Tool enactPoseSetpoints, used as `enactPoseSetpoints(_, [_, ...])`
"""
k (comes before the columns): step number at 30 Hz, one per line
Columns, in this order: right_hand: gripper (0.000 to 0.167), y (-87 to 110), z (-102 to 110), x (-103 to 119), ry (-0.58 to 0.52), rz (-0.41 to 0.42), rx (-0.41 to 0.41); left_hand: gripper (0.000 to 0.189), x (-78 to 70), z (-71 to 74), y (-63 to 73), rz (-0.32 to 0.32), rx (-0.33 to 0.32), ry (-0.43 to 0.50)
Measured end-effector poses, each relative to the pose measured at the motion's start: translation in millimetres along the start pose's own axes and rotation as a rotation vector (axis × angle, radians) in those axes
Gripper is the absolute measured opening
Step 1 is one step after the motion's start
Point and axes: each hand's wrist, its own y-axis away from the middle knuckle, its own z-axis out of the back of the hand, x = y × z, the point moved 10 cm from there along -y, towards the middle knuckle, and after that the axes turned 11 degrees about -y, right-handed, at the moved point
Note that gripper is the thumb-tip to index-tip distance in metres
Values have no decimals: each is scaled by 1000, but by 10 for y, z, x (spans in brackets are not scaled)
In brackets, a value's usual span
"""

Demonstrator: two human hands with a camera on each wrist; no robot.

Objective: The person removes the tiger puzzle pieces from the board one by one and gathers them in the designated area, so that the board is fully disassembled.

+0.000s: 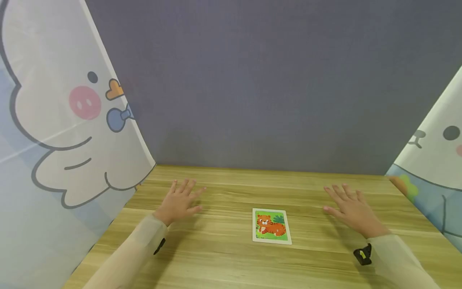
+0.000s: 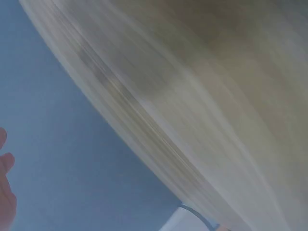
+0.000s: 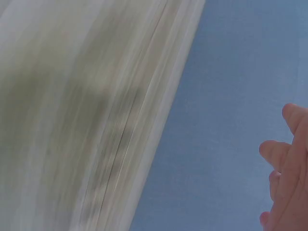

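Note:
A white-bordered picture card (image 1: 272,226) with an orange tiger on green lies flat on the wooden table, between the two hands. My left hand (image 1: 180,202) is to the left of the card, palm down with fingers spread, and holds nothing. On the other side, my right hand (image 1: 351,210) is spread in the same way, apart from the card. Only some fingers of the left hand (image 2: 6,183) show at the edge of the left wrist view. The right wrist view catches part of the right hand (image 3: 291,168) at its right edge.
The wood-grain table (image 1: 231,265) ends at a grey upright panel (image 1: 267,88) behind. Cartoon-printed sheets stand at the left (image 1: 47,120) and the right (image 1: 436,160). Each wrist carries a dark strap below its pale sleeve.

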Motion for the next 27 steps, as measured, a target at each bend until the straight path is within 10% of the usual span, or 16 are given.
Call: enactPoseSetpoints(27, [62,-240,-194,393,-350,10,38,61,-1033,-49,-351,-326,131,-78])
